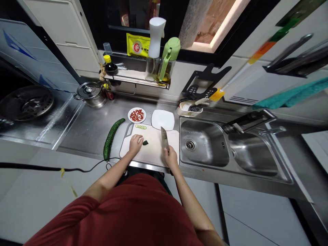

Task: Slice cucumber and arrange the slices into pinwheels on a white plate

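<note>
My left hand (135,144) rests curled on the white cutting board (153,153), its fingertips close to a small dark green piece of cucumber (145,142). My right hand (170,158) grips a kitchen knife (164,138), with the blade upright above the board. A row of thin cucumber slices (140,127) lies at the board's far edge. To the left of the board lies a whole cucumber (110,138). Beyond the board are a round plate of chopped red chili (136,115) and a square white plate (162,119).
A steel double sink (202,143) adjoins the board on the right, below a faucet (248,123). A steel pot (90,94) and stove grate (25,102) stand left. A black cable (77,169) runs toward the counter's front edge.
</note>
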Demonstrator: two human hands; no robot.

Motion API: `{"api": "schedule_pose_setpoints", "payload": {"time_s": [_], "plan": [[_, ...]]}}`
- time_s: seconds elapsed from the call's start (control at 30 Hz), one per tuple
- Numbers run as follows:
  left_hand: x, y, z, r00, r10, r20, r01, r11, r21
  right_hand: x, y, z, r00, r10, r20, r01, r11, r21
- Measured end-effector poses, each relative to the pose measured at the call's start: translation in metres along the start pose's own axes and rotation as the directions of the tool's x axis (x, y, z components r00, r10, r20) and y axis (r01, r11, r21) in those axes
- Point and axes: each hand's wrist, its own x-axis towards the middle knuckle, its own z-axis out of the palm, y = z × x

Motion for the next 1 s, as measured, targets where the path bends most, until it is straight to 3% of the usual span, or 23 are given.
{"api": "schedule_pose_setpoints", "payload": {"time_s": [0.5,0.77,1.0], "plan": [[-0.021,0.001,-0.005,0.997,0.045,0.055,-0.045,0.999,-0.008,-0.001,-0.029,0.005,0.983,-0.095,0.155,0.126,0.971,-0.203],[-0.022,0.006,-0.005,0.995,0.071,0.068,-0.069,0.997,-0.032,-0.005,-0.047,-0.002,0.955,-0.017,0.296,0.120,0.935,-0.334],[-0.023,0.003,-0.001,0.985,0.165,0.051,-0.162,0.985,-0.059,-0.006,-0.066,-0.003,0.915,0.034,0.402,0.152,0.894,-0.421]]}}
